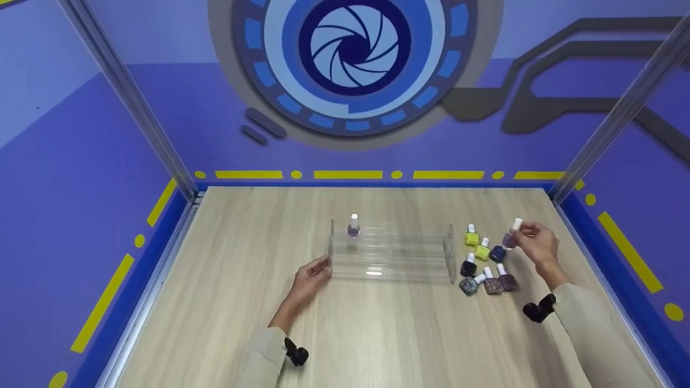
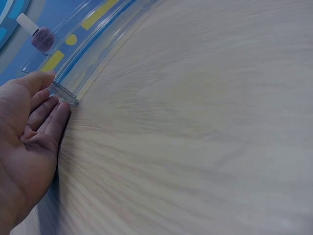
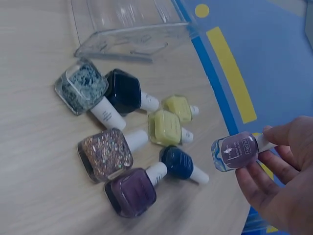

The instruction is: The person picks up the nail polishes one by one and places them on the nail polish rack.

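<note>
My left hand [image 1: 311,277] rests at the left end of a clear acrylic tiered rack [image 1: 399,272]. In the left wrist view its fairly straight fingers reach the end panel, with the thumb overlapping the rack's edge. A mauve nail polish bottle with a white cap [image 1: 353,226] stands upright on the rack, toward the left. Over at the right, my right hand [image 1: 538,245] pinches a second mauve nail polish bottle [image 3: 239,152] by its white cap. That bottle is raised beside the group of other bottles, tilted, its label showing in the right wrist view.
Between rack and right hand several polish bottles lie on the wooden table [image 1: 242,242]: two yellow, including one [image 3: 166,128], a navy [image 3: 177,162], a near-black [image 3: 122,93], a teal-flecked [image 3: 82,85], a glitter [image 3: 107,155] and a purple one [image 3: 133,192]. Patterned walls [image 1: 161,129] enclose the table.
</note>
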Demonstrator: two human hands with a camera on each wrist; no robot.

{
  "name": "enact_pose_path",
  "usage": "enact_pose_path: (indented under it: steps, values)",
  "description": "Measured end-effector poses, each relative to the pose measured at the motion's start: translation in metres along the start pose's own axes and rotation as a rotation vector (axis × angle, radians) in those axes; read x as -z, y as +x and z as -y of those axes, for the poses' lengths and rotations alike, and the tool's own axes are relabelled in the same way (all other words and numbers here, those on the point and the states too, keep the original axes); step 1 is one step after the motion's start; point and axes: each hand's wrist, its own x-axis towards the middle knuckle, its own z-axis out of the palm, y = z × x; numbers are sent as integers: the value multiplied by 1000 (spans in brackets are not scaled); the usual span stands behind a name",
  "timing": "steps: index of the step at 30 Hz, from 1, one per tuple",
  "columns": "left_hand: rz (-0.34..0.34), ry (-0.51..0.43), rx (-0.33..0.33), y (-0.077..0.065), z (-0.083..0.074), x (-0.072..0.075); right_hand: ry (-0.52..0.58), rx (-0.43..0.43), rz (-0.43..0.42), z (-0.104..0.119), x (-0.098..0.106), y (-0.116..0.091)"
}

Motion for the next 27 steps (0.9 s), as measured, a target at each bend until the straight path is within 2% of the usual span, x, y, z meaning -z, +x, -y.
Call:
enact_pose_path:
  steps: [7, 14, 19, 27]
  values:
    - [-7, 0, -23, 0, 1, 0, -15, 89, 3, 18, -9, -4]
    - [-13, -23, -12, 1, 2, -1, -70, 171, -22, 28, -19, -7]
    - [-14, -37, 10, 3, 1, -1, -59, 207, 2, 34, -28, -11]
    - [-13, -19, -11, 1, 0, -1, -99, 269, 28, 50, -41, -19]
